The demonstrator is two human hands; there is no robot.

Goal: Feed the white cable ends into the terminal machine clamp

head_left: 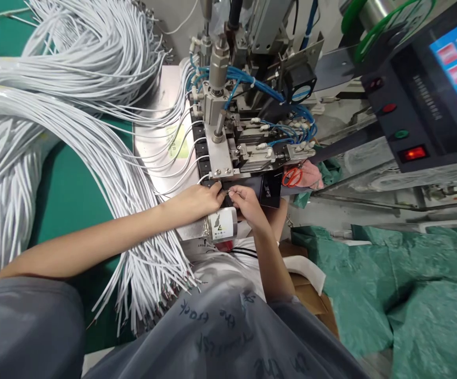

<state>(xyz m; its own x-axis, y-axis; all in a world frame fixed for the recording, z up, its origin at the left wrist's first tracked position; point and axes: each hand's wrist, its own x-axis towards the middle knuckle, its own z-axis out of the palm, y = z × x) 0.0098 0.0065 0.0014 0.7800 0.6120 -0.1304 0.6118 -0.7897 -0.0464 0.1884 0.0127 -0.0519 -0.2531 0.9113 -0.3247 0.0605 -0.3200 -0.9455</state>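
My left hand [209, 198] is closed at the front end of the machine's black fixture row [203, 158], with its fingertips on something small that I cannot make out. Just to the right, my right hand [244, 200] pinches a tiny part between thumb and forefinger, too small to name. The fingertips of both hands nearly meet. White cables [176, 181] run from the fixtures over a metal plate [149, 142]. Below the hands lies a clear container with a white label [222, 225].
Large bundles of white cables [78, 131] cover the green table [66, 184] on the left. A machine with cylinders [216, 100] and blue tubes stands ahead. Red-handled scissors [292, 177] and a pink cloth [311, 175] lie right. A control panel [421, 105] juts in at upper right.
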